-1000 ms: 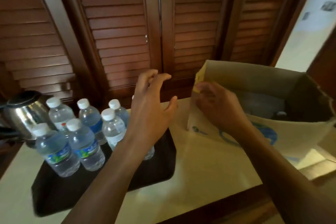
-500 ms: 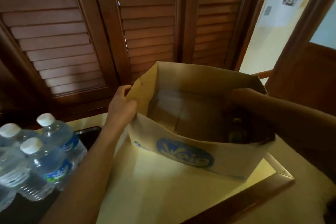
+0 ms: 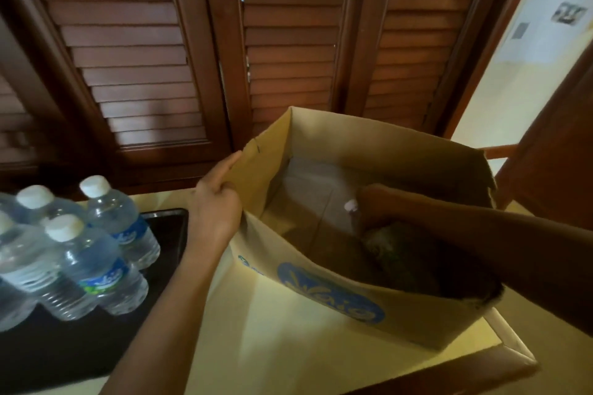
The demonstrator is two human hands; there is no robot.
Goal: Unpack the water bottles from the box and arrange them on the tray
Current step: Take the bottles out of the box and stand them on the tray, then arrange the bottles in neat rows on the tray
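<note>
An open cardboard box (image 3: pixel 324 289) with a blue logo stands on the cream table. My left hand (image 3: pixel 216 202) grips the box's left corner edge. My right hand (image 3: pixel 380 205) reaches down inside the box and closes around a water bottle (image 3: pixel 351 207), whose white cap shows beside my fingers. Its body is dim in the box's shadow. Several clear water bottles (image 3: pixel 93 263) with white caps and blue labels stand upright on a black tray (image 3: pixel 167 228) at the left.
Dark wooden louvred shutters (image 3: pixel 282 42) rise right behind the table. The cream table top (image 3: pixel 288 340) has a brown wooden edge at the lower right. A pale wall (image 3: pixel 545 19) with small pictures and a wooden door are at the right.
My view swung right, from the tray to the box. My left hand went from above the tray to the box's left corner. My right hand went deeper inside and closed on a bottle.
</note>
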